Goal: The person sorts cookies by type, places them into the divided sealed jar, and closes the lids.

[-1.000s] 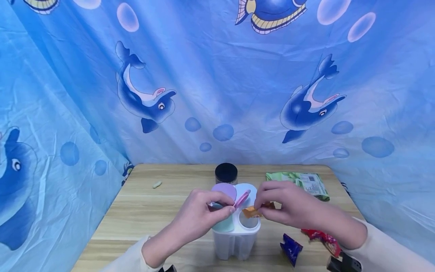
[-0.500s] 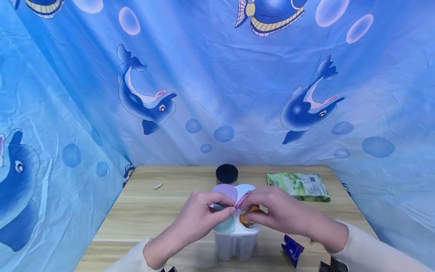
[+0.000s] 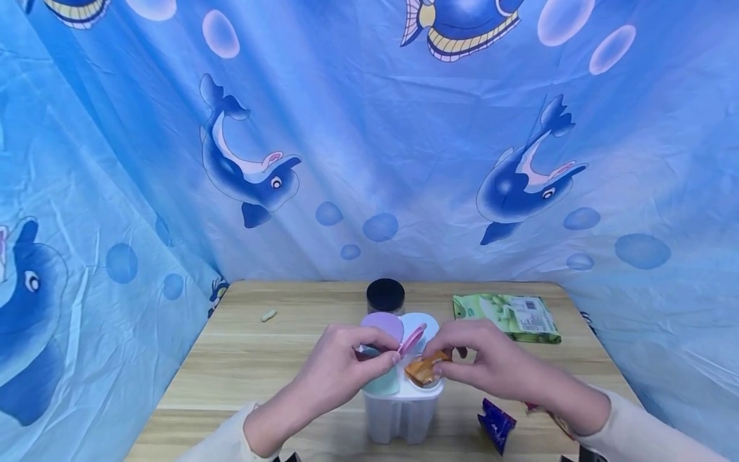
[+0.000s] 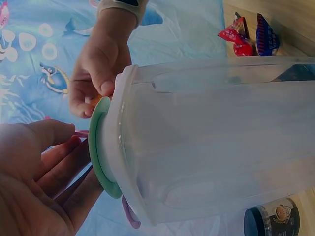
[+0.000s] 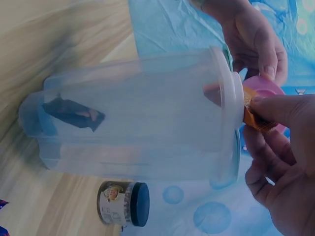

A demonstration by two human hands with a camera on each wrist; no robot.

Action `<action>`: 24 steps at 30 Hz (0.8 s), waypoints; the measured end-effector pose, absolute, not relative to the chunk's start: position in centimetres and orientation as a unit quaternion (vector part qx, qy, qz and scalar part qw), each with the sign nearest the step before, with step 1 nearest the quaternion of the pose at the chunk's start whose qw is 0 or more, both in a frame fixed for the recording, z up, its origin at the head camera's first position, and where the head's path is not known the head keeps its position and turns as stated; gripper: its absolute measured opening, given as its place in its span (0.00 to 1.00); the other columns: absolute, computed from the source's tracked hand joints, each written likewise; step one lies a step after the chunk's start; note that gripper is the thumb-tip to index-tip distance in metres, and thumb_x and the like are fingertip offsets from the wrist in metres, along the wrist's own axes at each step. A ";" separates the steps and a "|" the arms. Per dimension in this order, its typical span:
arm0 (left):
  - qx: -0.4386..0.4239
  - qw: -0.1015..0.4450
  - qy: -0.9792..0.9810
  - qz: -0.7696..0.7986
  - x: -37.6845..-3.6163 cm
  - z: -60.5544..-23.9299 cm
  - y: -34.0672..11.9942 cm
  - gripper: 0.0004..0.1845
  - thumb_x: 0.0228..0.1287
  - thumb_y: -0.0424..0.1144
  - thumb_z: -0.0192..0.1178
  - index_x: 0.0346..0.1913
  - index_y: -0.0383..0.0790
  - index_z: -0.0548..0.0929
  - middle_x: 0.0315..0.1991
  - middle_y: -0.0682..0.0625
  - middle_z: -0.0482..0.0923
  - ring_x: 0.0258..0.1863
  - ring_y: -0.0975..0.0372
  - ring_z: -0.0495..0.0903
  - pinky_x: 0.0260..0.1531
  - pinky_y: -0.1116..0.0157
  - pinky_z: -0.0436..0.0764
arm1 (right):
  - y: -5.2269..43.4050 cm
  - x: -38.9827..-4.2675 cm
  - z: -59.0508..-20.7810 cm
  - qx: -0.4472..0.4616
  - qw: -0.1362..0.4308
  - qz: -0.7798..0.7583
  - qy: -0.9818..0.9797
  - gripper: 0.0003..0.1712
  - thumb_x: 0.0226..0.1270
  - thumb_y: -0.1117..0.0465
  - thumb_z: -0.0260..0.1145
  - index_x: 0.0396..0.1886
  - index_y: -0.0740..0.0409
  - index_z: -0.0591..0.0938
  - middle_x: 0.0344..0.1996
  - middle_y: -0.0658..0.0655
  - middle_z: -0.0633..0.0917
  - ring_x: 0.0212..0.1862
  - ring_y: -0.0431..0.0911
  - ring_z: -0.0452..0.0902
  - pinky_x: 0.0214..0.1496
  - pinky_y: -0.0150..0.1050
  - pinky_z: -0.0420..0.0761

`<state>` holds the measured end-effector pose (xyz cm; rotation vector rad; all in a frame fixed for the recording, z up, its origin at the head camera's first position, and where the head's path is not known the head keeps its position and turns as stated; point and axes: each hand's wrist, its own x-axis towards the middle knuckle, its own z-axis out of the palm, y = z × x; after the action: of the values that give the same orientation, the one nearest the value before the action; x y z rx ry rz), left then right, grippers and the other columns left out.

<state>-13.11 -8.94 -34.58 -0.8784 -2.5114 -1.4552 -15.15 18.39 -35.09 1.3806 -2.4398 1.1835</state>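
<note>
Head view: right hand [image 3: 491, 359] pinches orange wrapped candy [image 3: 425, 367] at open compartment of clear plastic four-lidded container [image 3: 402, 404]; left hand [image 3: 340, 362] pinches pink flap lid [image 3: 411, 338] up. Next: push candy in, let go.

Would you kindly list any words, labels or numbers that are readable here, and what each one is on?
No text can be read.
Green packet: white label with a barcode-like patch, too small to read.
Black-lidded jar: picture label, lettering blurred.
Blue wrapper: print illegible.
</note>
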 end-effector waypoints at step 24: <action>-0.269 0.051 -0.834 -0.478 -13.1 -34.5 -9.0 0.02 0.64 0.42 0.71 0.35 0.50 0.92 0.32 0.66 0.87 0.33 0.69 0.83 0.35 0.70 0.86 | 16.4 -15.2 -34.9 0.487 0.073 0.325 -0.807 0.07 0.69 0.59 0.73 0.34 0.39 0.87 0.34 0.34 0.84 0.33 0.29 0.76 0.32 0.25 0.78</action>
<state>-13.14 -9.05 -34.55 -0.8190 -2.5400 -1.4564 -15.18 16.41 -34.88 1.4638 -2.4241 0.9773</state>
